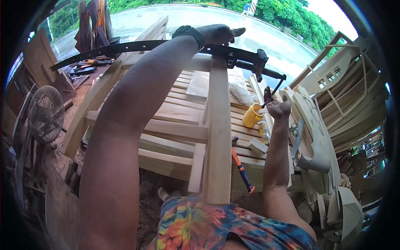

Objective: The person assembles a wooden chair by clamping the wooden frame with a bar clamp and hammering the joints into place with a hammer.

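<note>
A long black bar clamp lies across the top of a pale wooden frame, its screw end toward the right. My left hand, with a dark watch at the wrist, is closed at the bar beside the upright timber; one digit points right and the hand partly hides what it grips. At the screw end hangs a thin turning handle. My right hand is by that handle, palm turned up and fingers apart, the fingertips close to the rod. Whether they touch it I cannot tell.
On the slatted wood stand a yellow tub, a clear bottle and a plastic bag. An orange-and-blue hammer hangs near the upright. Scissors lie at right. A fan stands left; stacked boards fill the right.
</note>
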Tool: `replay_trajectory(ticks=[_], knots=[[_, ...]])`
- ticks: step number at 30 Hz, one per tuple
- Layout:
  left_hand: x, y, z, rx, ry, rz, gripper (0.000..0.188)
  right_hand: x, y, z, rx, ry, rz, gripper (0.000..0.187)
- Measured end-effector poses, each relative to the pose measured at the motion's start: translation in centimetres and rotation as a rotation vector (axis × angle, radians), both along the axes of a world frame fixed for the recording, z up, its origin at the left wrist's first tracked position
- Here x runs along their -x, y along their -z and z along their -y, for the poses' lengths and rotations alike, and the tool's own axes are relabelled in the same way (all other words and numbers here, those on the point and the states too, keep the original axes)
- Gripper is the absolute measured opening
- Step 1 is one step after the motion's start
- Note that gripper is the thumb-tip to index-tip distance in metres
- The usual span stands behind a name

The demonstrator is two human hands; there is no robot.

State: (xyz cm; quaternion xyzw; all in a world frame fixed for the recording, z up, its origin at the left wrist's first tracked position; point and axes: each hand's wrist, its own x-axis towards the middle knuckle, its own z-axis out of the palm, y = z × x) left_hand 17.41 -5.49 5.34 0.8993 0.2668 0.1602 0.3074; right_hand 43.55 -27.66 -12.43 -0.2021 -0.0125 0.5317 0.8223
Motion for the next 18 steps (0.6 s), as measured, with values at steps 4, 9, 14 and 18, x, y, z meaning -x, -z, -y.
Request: replay_trajectory(ticks=[4,9,14,18], knots=[[0.7,1.5,-2.2,-0.078,0.091,-0.075,0.074,1.2,0.5,-1.1,-0.016,-0.013,-0.045,0.076],[-0.9,2.6,-0.5,-0.17,0.125,-0.045,0.042,-3.5,3.2,0.1,-0.045,-0.156,0.23,0.067],[0.4,2.5,0.4,-0.258,0.093,-0.178,0.045,-4.6,5.7,1.3,0.585,0.012,1.141,0.026],[-0.6,3.2,0.8,-0.441,0.13,-0.123,0.043,-8.5,8.1,0.3,0.937,0.253,1.435,0.02]])
